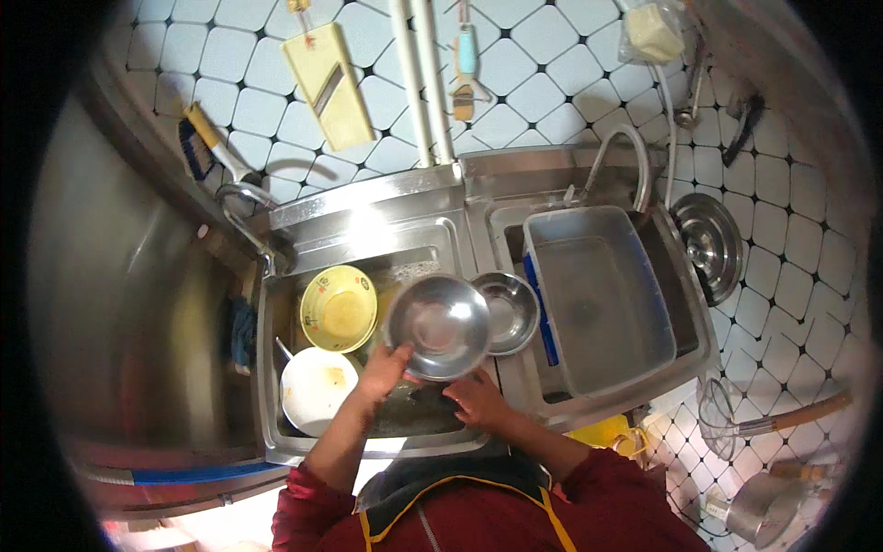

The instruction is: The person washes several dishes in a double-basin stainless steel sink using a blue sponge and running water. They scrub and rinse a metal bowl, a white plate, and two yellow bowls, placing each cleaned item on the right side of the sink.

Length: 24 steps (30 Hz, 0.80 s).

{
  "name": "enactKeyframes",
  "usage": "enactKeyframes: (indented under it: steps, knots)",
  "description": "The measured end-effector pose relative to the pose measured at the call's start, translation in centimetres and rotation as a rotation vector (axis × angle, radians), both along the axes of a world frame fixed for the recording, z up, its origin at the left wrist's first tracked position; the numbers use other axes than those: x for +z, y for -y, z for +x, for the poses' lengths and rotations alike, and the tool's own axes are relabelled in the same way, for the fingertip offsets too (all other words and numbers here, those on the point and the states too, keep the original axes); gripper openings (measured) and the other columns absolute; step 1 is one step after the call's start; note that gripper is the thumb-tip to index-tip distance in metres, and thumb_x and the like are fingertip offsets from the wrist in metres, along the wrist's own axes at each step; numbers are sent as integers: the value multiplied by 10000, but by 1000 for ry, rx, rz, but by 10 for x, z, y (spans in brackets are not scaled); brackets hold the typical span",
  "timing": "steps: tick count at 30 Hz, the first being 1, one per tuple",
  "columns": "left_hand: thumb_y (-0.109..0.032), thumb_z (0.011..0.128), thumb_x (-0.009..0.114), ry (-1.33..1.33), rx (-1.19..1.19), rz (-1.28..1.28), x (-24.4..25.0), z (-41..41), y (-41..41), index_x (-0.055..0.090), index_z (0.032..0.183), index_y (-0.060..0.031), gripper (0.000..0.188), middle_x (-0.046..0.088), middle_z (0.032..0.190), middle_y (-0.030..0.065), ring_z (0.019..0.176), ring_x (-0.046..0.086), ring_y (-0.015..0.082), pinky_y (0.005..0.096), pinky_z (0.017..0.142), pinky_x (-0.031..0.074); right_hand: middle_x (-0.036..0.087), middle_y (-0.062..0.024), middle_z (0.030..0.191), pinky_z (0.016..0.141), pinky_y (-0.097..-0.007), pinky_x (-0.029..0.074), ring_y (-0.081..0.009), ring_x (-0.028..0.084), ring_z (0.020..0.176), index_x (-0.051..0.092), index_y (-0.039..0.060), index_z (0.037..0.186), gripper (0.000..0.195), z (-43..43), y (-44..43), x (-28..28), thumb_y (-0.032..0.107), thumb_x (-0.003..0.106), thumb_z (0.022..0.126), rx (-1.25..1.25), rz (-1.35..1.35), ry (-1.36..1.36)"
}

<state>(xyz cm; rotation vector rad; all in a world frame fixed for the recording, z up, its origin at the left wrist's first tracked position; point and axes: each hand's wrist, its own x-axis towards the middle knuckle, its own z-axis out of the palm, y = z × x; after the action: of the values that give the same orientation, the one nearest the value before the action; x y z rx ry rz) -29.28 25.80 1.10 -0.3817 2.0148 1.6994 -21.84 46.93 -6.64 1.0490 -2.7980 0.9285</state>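
Observation:
My left hand (386, 370) grips the near left rim of a shiny metal bowl (439, 324), held over the left sink basin (421, 414). Close to the bowl's near right rim is my right hand (476, 400), its fingers curled; whether it touches or holds anything cannot be made out. Another metal bowl (512, 312) rests on the divider between the basins, partly behind the held one. Left of the held bowl, yellow patterned bowls (339, 309) sit stacked in the left basin. Nearer me lies a white bowl (317, 390) with brownish food residue, a handle sticking out behind it.
A large translucent plastic tub (600, 303) holding cloudy water fills much of the right basin. Faucets stand at the left (252, 234) and back right (638, 165). A metal lid (710, 245) leans by the right wall. A slicer board (328, 86) and a peeler (465, 69) hang on the tiles.

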Motion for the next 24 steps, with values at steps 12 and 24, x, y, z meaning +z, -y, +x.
enactKeyframes:
  steps: [12,24]
  knots:
    - [-265,823,524,249,-164,25,-24,-47,-92,544,924,119,398,619,734,163,548,623,224,281,476,518,554,-42,989,930,-421,312,-212,493,1028,542,114,1041,410,2,3,-1,241,653,667,-49,-50,-64]
    - [-264,877,522,77,94,589,-39,-66,-87,381,1113,92,450,537,1029,234,924,580,321,372,792,498,580,-46,964,896,-403,345,-198,519,997,579,132,963,385,0,7,11,186,689,598,-101,-91,-13]
